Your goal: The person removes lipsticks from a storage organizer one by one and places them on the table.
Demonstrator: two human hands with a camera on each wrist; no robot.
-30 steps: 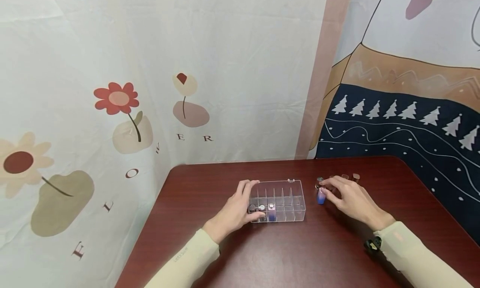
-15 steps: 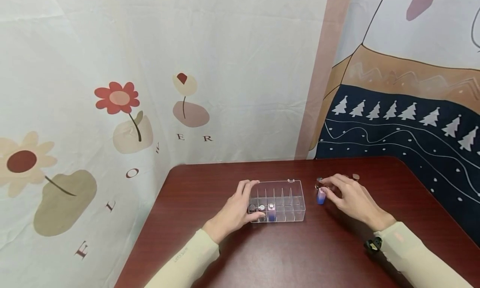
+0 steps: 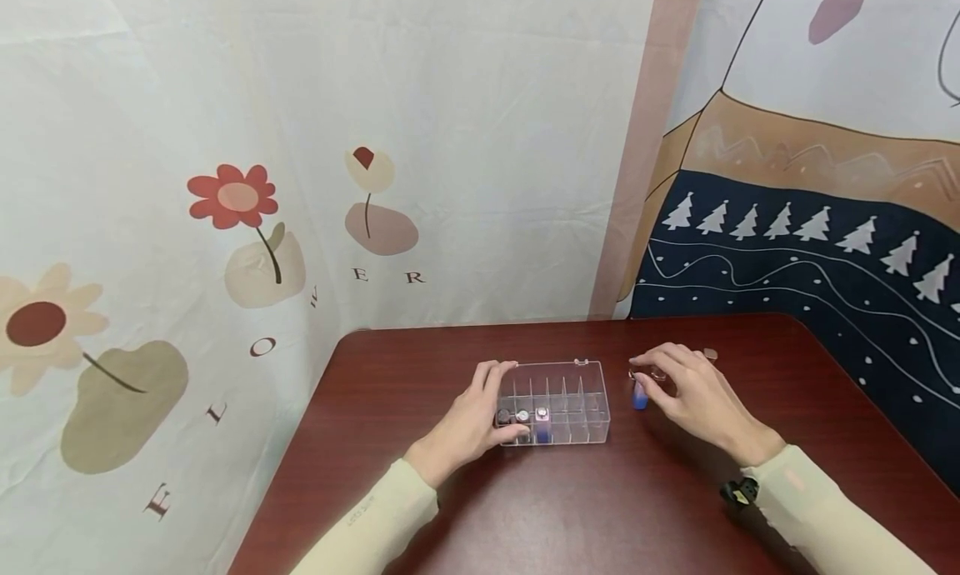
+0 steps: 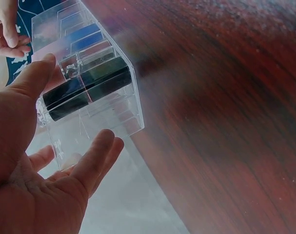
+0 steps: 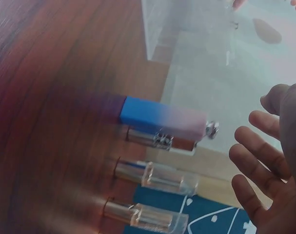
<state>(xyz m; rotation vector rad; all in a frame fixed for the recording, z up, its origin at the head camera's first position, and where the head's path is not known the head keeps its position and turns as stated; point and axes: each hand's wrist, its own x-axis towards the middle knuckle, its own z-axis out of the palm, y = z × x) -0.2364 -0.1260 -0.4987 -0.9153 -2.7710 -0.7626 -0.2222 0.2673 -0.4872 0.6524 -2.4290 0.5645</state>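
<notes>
My left hand (image 3: 468,404) holds the left end of a clear divided organizer (image 3: 592,432), thumb at the front and fingers at the back. Inside stand dark tubes (image 4: 87,87), a silver-topped one (image 3: 522,416) and a pink-and-blue lipstick (image 3: 543,426). Right of the organizer my right hand (image 3: 701,400) hovers over another pink-and-blue lipstick (image 5: 162,117), standing upright on the table. In the right wrist view its fingers (image 5: 260,153) are spread and apart from the lipsticks. A smaller silver-based lip tube (image 5: 179,142) stands close behind that lipstick.
Two lipsticks with clear caps, one nearer (image 5: 157,176) and one farther (image 5: 145,214), stand in line on the dark red table (image 3: 525,508). A printed curtain (image 3: 487,142) hangs behind the table's far edge.
My right hand has shifted slightly left and up, its thumb and fingers now parted over the pink-and-blue lipstick. My left hand keeps its hold on the organizer.
</notes>
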